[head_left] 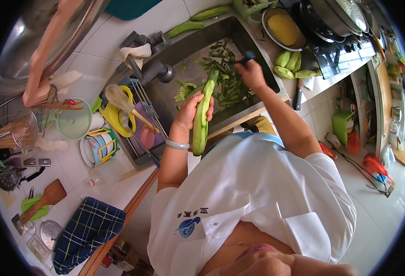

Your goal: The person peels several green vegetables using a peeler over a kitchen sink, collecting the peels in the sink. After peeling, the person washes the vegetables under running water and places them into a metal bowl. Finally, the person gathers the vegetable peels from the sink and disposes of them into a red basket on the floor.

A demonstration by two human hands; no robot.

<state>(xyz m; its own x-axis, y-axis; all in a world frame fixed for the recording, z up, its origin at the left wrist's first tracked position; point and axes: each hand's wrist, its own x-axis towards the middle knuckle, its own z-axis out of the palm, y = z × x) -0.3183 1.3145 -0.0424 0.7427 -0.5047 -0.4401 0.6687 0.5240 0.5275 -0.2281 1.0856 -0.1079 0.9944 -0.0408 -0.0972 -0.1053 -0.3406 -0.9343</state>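
Note:
My left hand (189, 112) is closed around a long, partly peeled green gourd (202, 120) at the near side of the sink. Pale stripes run along the lower part of the gourd, while its far end is still dark green. In my right hand (252, 76), over the sink's right part, is a small dark-handled tool (247, 58), blurred, seemingly a peeler; it is apart from the gourd. Green peelings (223, 62) lie heaped on the bottom of the sink (185, 74), beside a green strainer (187, 90). Two unpeeled ridged gourds (185, 29) rest behind the sink.
Several peeled gourds (287, 62) lie right of the sink beside a knife (297, 96) with a black handle. A bowl of yellow food (283, 28) and a stove (343, 51) stand beyond. A faucet (159, 73) reaches over the sink; a rack (142, 124) holds a brush (119, 98).

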